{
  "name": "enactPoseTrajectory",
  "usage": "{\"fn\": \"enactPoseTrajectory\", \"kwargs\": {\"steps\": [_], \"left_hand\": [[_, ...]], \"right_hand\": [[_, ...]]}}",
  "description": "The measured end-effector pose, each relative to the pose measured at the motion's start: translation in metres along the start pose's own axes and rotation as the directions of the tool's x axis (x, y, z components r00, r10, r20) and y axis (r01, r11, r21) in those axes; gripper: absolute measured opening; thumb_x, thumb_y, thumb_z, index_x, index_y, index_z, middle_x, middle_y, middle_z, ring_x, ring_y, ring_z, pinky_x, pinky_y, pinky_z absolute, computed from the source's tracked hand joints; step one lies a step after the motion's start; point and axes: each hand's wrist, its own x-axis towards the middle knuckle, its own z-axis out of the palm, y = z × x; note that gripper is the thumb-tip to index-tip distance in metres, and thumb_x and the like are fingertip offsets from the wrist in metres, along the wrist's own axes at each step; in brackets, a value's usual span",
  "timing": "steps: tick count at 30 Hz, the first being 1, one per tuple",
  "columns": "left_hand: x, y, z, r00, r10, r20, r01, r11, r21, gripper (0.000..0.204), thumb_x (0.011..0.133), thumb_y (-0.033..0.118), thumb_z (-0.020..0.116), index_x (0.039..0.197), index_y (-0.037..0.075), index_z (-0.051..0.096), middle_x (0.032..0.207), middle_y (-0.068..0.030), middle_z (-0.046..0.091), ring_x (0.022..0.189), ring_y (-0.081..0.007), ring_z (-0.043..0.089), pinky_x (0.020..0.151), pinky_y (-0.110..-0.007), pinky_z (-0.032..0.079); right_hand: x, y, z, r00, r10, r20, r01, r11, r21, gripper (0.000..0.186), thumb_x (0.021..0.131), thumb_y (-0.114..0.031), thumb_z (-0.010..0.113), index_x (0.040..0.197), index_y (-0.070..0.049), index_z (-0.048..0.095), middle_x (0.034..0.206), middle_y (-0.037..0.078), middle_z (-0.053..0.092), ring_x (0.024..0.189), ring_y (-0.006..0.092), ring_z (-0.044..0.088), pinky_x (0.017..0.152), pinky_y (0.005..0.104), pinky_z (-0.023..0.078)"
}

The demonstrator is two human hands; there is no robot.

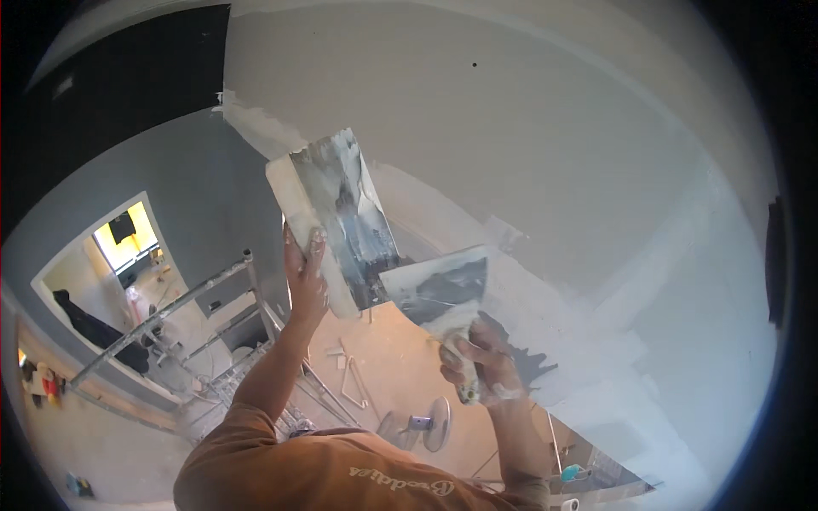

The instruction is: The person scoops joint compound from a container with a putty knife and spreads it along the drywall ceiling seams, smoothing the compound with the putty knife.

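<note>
Left hand (305, 277) raised overhead, forearm near vertical, grip closed round the pale edge of a wide plaster hawk (336, 209) tilted above it. Right hand (481, 358) lower, wrist bent, grip wrapped tight on the handle of a smaller trowel (439, 289), blade just above the grip, touching the hawk's lower edge. Two tools, two hands. Scaffold rail (162, 315) well below the left grip.

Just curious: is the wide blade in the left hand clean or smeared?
Smeared: the wide blade shows grey and white streaks of compound across its face.
</note>
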Motion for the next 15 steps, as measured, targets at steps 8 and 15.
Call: {"fn": "enactPoseTrajectory", "kwargs": {"steps": [8,15], "left_hand": [[-0.033,0.014,0.033,0.953,0.158,0.260,-0.226,0.940,0.255,0.039,0.100,0.014,0.056,0.134,0.000,0.042,0.106,-0.0044,0.052,0.090,-0.0105,0.049,0.078,-0.028,0.043],[-0.061,-0.004,0.030,0.870,-0.424,0.251,0.445,0.895,-0.032,0.052,0.097,0.013,0.059,0.145,0.004,0.041,0.107,-0.0006,0.056,0.094,-0.0092,0.056,0.080,-0.027,0.048]], "right_hand": [[0.025,-0.023,0.003,0.996,-0.087,-0.014,0.087,0.996,-0.018,0.032,0.094,-0.004,0.061,0.124,-0.004,0.051,0.089,0.003,0.054,0.070,0.0141,0.049,0.051,0.0245,0.038],[0.012,-0.033,-0.033,0.868,-0.435,0.241,0.460,0.521,-0.719,0.039,0.088,-0.001,0.064,0.127,-0.004,0.059,0.107,0.009,0.062,0.075,0.0153,0.056,0.055,0.0294,0.046]]}}
